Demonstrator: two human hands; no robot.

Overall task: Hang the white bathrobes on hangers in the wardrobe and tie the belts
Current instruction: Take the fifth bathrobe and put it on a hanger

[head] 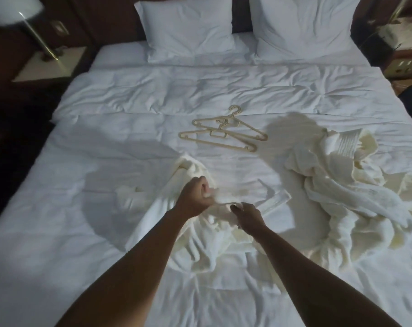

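A crumpled white bathrobe (207, 234) lies on the bed right in front of me. My left hand (196, 197) grips a bunch of its cloth in a fist, lifting it slightly. My right hand (248, 217) pinches the same robe's cloth just to the right, fingers curled down into the fabric. A second white bathrobe (349, 185) lies heaped on the right side of the bed. Two cream plastic hangers (221, 132) lie overlapping on the duvet beyond my hands. No wardrobe is in view.
The white bed (105, 185) fills the view, with two pillows (188, 27) at the headboard. A bedside table with a lamp (27, 20) stands at the far left. Dark furniture (403, 64) sits at the far right.
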